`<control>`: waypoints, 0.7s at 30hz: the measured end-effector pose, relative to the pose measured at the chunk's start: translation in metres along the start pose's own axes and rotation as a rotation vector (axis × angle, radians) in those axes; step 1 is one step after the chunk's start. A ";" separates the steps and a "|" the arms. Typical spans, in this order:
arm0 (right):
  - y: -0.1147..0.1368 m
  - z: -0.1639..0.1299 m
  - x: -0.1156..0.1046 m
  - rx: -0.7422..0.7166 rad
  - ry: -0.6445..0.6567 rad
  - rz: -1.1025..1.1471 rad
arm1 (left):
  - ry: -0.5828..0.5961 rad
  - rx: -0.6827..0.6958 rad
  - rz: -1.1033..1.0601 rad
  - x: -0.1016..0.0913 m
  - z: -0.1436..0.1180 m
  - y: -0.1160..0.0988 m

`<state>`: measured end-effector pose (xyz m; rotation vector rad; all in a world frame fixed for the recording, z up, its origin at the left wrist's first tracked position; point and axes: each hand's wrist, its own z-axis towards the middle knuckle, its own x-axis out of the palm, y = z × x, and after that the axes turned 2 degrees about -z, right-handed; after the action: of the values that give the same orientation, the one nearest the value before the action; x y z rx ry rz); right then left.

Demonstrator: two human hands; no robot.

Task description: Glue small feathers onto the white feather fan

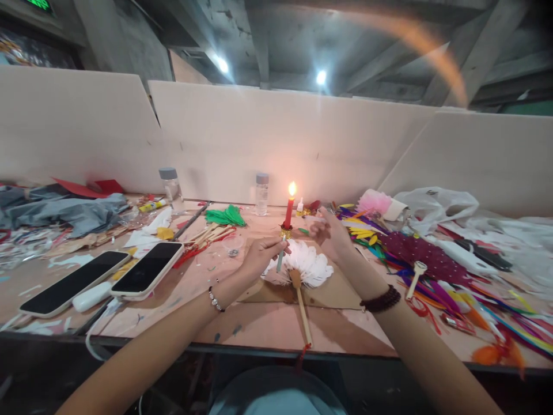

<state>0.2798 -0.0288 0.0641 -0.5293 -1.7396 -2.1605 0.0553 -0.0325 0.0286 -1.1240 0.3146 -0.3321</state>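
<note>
A lit red candle [289, 212] stands upright in a gold-coloured holder [286, 231]. Just in front of it, my left hand [264, 256] is closed, pinching a thin grey-green stick [280, 260] that points down. To the candle's right is my right hand [330, 233], its fingers curled in; a pale bit shows at the fingertips, too small and blurred to name. Between my forearms lies a white feather fan [317, 265] with a wooden handle [303, 314] and red cord, resting on a brown cardboard sheet [341, 297].
Two phones [149, 268] and a white case [92, 297] lie on the left. Green feathers [225, 215] and a clear bottle [261, 193] sit behind my left hand. Coloured feathers [458, 288], dark red netting [421, 256] and plastic bags [436, 207] cover the right. A white board [242, 132] walls the back.
</note>
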 end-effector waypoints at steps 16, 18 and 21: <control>-0.005 0.063 0.005 -0.109 -0.144 -0.056 | -0.042 -0.047 0.017 -0.002 -0.001 0.002; -0.007 0.060 0.006 -0.125 -0.123 -0.063 | -0.042 -0.046 0.018 -0.002 -0.001 0.000; -0.009 0.057 0.010 -0.149 -0.088 -0.069 | -0.035 -0.044 0.018 -0.001 -0.002 -0.004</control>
<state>0.2716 0.0288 0.0723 -0.6186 -1.6729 -2.3614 0.0532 -0.0351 0.0318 -1.1681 0.3021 -0.2901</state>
